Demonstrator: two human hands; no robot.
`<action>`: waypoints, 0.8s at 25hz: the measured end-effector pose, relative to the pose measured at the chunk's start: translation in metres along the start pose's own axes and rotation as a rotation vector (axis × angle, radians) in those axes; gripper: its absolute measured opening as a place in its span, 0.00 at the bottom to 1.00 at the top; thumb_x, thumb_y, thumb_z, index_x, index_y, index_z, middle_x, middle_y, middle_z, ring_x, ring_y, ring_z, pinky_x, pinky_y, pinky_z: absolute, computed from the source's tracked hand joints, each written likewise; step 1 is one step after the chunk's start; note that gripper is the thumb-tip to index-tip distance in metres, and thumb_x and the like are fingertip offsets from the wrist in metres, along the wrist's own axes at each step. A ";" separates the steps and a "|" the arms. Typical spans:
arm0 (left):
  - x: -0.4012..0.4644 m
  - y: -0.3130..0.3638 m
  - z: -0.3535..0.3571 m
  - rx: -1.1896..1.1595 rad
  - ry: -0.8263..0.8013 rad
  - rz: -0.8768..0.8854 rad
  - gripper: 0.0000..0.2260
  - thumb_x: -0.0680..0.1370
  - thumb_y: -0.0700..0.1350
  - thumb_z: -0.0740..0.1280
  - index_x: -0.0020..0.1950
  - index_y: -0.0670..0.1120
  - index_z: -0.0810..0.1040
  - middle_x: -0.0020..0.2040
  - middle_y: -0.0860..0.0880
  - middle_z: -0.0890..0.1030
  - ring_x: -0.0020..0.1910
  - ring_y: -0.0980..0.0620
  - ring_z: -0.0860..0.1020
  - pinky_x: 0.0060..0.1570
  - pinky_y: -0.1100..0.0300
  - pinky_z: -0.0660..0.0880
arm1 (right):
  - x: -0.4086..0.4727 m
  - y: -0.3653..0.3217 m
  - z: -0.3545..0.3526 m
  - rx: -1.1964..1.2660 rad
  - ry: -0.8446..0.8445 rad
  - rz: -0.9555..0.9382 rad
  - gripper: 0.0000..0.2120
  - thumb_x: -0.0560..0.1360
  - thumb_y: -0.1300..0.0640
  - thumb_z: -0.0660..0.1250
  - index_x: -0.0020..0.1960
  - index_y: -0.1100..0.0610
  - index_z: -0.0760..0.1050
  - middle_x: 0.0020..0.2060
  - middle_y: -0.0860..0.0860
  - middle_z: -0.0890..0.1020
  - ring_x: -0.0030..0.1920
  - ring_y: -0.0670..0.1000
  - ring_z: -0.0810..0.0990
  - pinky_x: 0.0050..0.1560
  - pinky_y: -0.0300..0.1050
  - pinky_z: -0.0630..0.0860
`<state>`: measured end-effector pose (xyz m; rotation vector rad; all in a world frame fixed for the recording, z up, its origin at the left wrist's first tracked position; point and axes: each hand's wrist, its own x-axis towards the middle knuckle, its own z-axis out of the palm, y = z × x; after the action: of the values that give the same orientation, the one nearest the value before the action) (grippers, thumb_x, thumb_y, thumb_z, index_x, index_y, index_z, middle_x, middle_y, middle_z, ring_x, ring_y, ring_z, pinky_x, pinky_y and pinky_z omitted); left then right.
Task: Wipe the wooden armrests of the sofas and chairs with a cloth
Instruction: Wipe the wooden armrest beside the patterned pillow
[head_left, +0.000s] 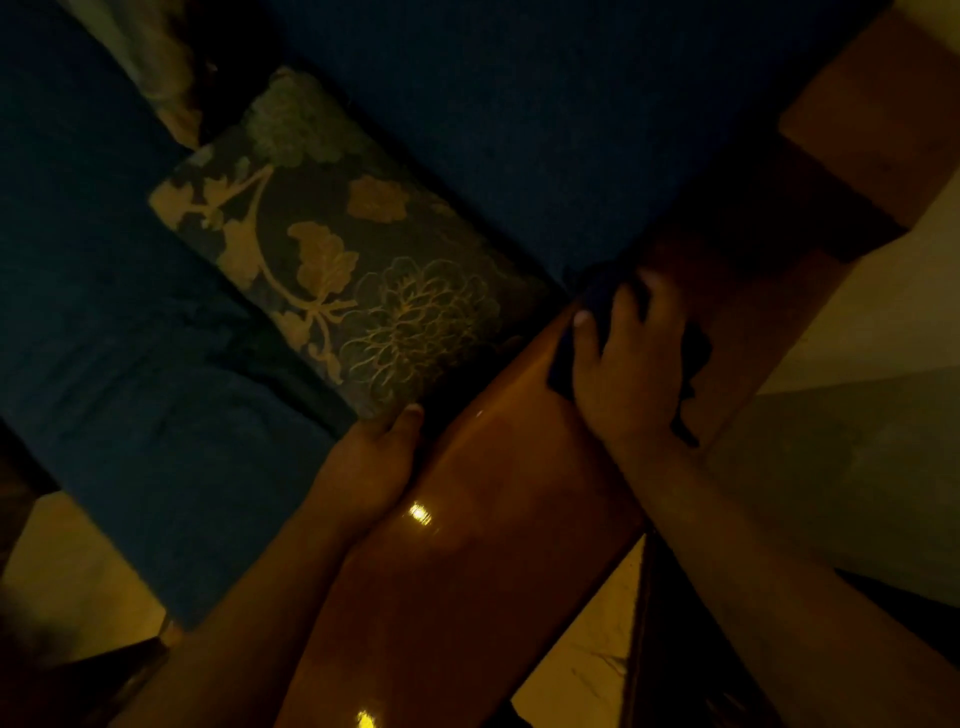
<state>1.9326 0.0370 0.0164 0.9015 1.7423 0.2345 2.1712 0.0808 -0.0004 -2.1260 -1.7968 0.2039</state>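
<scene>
A wide glossy wooden armrest (483, 519) runs from the bottom centre up toward the right. My right hand (628, 369) lies flat on its far part, pressing a dark cloth (563, 358) against the wood; the cloth shows at the fingers and past the hand's right side. My left hand (374, 467) rests against the armrest's left edge, its thumb touching the corner of a floral cushion (337, 260). The scene is very dim.
Dark blue sofa seat and back cushions (130, 364) fill the left and top. A second patterned cushion (156, 62) sits at the top left. A lighter wooden frame part (872, 114) is at the top right. Yellowish floor (587, 639) shows below the armrest.
</scene>
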 end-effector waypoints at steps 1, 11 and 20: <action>-0.006 -0.007 -0.003 0.011 0.008 -0.003 0.18 0.83 0.59 0.58 0.46 0.51 0.82 0.40 0.50 0.85 0.38 0.54 0.83 0.46 0.56 0.76 | -0.026 -0.002 -0.001 -0.007 -0.121 -0.319 0.23 0.83 0.49 0.59 0.74 0.58 0.69 0.76 0.59 0.68 0.73 0.62 0.69 0.74 0.56 0.66; -0.061 -0.114 -0.049 0.298 0.027 0.057 0.19 0.83 0.60 0.57 0.45 0.48 0.79 0.39 0.52 0.80 0.38 0.53 0.77 0.38 0.56 0.69 | 0.050 -0.072 0.008 -0.635 -0.809 -0.365 0.29 0.77 0.33 0.52 0.54 0.54 0.80 0.55 0.58 0.82 0.49 0.58 0.77 0.52 0.52 0.71; -0.142 -0.254 -0.119 -0.343 0.135 -0.313 0.15 0.84 0.49 0.63 0.44 0.43 0.81 0.38 0.44 0.83 0.32 0.52 0.81 0.32 0.60 0.74 | -0.219 -0.246 0.052 -0.318 -0.992 -0.983 0.27 0.77 0.35 0.49 0.48 0.53 0.78 0.45 0.57 0.85 0.45 0.61 0.83 0.45 0.54 0.70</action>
<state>1.7268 -0.2005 0.0218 0.3654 1.8664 0.3794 1.8851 -0.0907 0.0133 -1.0132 -3.3667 0.8338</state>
